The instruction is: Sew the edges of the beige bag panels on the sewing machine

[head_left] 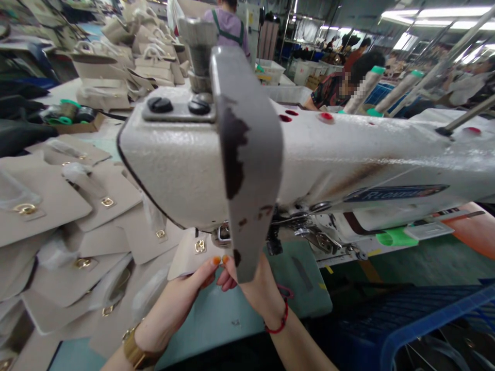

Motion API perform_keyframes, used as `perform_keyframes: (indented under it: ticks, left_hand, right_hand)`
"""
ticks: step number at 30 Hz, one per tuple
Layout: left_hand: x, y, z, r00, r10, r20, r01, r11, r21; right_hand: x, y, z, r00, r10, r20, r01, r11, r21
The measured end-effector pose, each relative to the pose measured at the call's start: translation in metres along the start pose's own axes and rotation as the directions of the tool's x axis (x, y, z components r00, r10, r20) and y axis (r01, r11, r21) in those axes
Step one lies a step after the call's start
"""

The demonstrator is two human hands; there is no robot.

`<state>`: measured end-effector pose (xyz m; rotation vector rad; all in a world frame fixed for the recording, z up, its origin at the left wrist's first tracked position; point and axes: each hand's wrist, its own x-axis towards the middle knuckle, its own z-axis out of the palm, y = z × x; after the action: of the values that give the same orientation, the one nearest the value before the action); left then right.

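A big grey sewing machine fills the middle of the view and hides its needle area. Under its head lies a beige leather flap with a gold clasp. My left hand, wearing a gold watch, pinches the near edge of this flap with thumb and fingertips. My right hand, with a red cord bracelet, sits right beside it under the machine's grey thread guard; its fingers are mostly hidden by the guard.
Several beige flaps with gold clasps are piled to the left. Finished beige bags stack at the back left. Other people work beyond the machine. A blue crate stands at lower right. Thread cones rise behind.
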<state>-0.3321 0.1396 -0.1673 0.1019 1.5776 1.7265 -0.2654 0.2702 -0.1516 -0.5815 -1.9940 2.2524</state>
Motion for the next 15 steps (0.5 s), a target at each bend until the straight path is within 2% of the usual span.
perform_keyframes:
  ticks: [5, 10, 15]
  left_hand:
    - [0.009, 0.009, -0.001, 0.999, 0.028, 0.029, -0.030, 0.997, 0.066]
    - [0.015, 0.011, -0.004, 0.998, 0.014, -0.067, -0.008, 0.996, 0.086]
    - [0.019, 0.010, -0.008, 0.994, 0.036, -0.101, -0.029, 0.997, 0.068]
  right_hand:
    - [0.005, -0.004, 0.000, 1.000, 0.001, -0.022, -0.001, 1.000, -0.015]
    - [0.007, 0.001, 0.001, 1.000, -0.006, -0.018, 0.006, 1.000, 0.000]
    - [0.007, 0.012, 0.000, 1.000, 0.008, -0.007, -0.008, 1.000, 0.017]
